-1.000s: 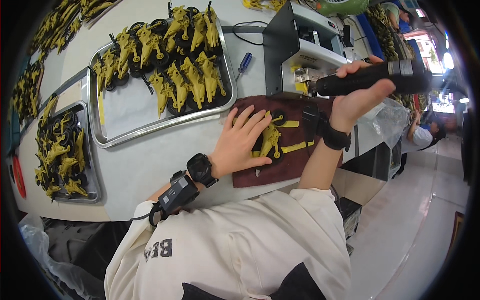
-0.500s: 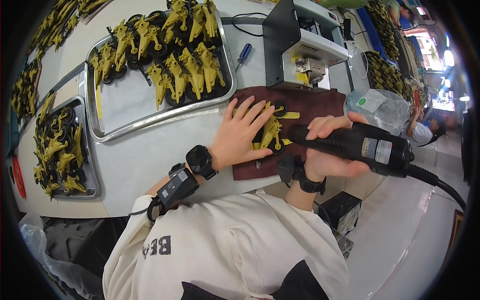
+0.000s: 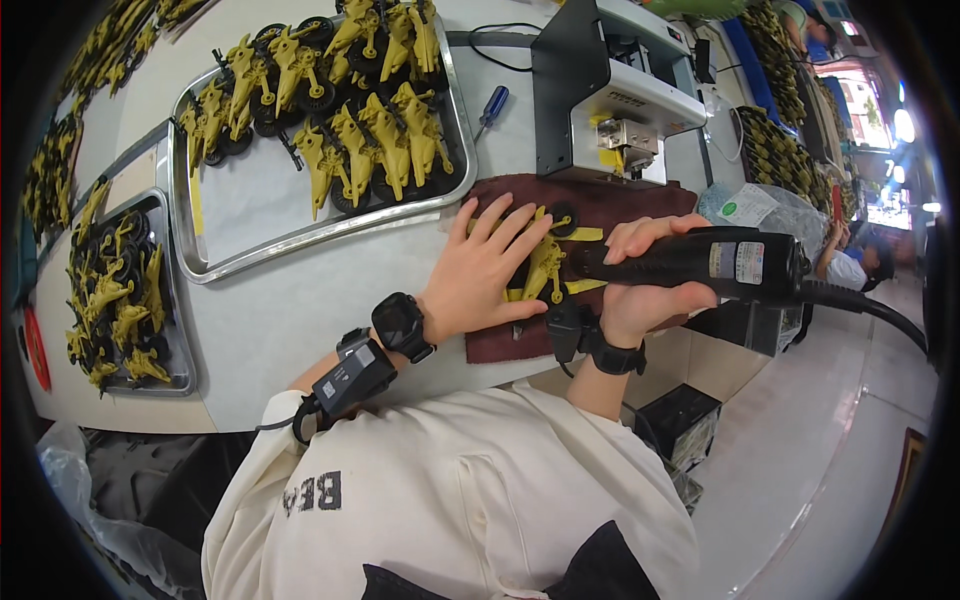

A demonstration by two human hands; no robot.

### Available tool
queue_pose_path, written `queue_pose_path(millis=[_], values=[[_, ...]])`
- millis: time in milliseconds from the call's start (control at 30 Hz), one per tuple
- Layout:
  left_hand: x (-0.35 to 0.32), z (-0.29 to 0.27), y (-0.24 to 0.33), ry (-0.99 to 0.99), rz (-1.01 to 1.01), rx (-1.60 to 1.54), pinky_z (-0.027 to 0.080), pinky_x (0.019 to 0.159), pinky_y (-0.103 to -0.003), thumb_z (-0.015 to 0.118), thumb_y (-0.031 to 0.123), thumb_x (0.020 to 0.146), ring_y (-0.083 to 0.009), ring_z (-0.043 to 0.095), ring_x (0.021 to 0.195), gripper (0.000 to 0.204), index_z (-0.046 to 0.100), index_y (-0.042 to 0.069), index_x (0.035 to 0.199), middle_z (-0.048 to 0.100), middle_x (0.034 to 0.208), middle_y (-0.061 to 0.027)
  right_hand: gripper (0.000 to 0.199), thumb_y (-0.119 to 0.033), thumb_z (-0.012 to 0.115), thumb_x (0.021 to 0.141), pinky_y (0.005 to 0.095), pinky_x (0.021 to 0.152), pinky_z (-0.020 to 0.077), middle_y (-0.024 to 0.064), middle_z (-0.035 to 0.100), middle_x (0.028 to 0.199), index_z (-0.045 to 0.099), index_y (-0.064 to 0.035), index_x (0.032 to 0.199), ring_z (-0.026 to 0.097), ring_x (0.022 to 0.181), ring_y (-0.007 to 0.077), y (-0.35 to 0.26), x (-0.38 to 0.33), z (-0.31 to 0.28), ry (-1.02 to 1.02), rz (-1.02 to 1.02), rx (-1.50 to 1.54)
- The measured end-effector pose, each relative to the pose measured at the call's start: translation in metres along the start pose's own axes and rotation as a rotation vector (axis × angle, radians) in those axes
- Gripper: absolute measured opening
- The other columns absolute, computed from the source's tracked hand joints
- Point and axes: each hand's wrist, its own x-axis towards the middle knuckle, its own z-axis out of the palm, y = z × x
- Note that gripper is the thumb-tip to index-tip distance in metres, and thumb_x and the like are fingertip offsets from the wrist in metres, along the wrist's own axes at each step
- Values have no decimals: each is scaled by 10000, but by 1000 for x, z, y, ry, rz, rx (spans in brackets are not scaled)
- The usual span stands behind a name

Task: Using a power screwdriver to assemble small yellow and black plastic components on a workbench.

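My left hand (image 3: 482, 262) lies flat with its fingers spread, pressing on a yellow and black toy motorcycle (image 3: 544, 262). The toy rests on a maroon cloth (image 3: 620, 200), and my palm and fingers cover its left part. My right hand (image 3: 640, 285) is wrapped round a thick black electric screwdriver (image 3: 700, 262) with a cord. The tool lies nearly level, its front end pointing left at the toy's right side; I cannot tell whether its tip touches. Two yellow strips (image 3: 583, 286) stick out to the toy's right.
A metal tray (image 3: 330, 245) of several toy motorcycles stands at the far left, a smaller tray (image 3: 190, 350) nearer. Behind the cloth is a black and white machine (image 3: 620, 110), with a blue-handled screwdriver (image 3: 491, 108) beside it. A clear plastic bag (image 3: 765, 210) lies right.
The electric screwdriver has swung closer to level, its rear end rising and shifting left in the picture. My right fingers have moved slightly left with it. My left hand stays in place.
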Motion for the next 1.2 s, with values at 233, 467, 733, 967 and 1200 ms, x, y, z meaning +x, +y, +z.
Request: queue_pose_path(millis=[233, 467, 733, 967, 1200], values=[[0, -1, -1, 7, 3, 13, 156, 1065, -516, 674, 504, 680, -334, 299, 1289, 853, 353, 120, 1370, 390, 1362, -119, 892, -855, 382, 671, 333, 470, 392, 62, 501, 579, 459, -72, 1091, 470, 428, 187, -19, 27, -5, -35, -99, 198], [0, -2, 1, 2, 16, 14, 160, 1065, -514, 667, 514, 683, -334, 304, 1285, 850, 358, 114, 1367, 392, 1359, -119, 854, -785, 376, 755, 304, 465, 429, 82, 513, 594, 421, -21, 1135, 487, 463, 184, -28, 109, 16, 114, -342, -159], [-2, 1, -1, 31, 15, -1, 162, 1063, -515, 685, 507, 662, -337, 310, 1279, 869, 361, 110, 1364, 394, 1355, -115, 891, -807, 423, 709, 307, 436, 427, 98, 504, 595, 394, 3, 1079, 486, 434, 196, -29, 50, -3, -55, -78, 22], [0, 0, -1, 19, 13, -8, 159, 1064, -514, 690, 499, 661, -333, 304, 1288, 863, 365, 114, 1362, 391, 1360, -114, 910, -836, 351, 709, 332, 467, 410, 87, 515, 594, 374, -20, 1112, 469, 424, 197, -12, 38, 7, 32, -142, -63], [0, 0, -1, 3, 2, -16, 159, 1064, -518, 687, 504, 660, -331, 301, 1291, 861, 370, 117, 1360, 390, 1362, -117, 822, -746, 484, 731, 304, 480, 439, 96, 519, 632, 375, -2, 1065, 503, 485, 186, 9, 43, 10, -15, -73, -14]])
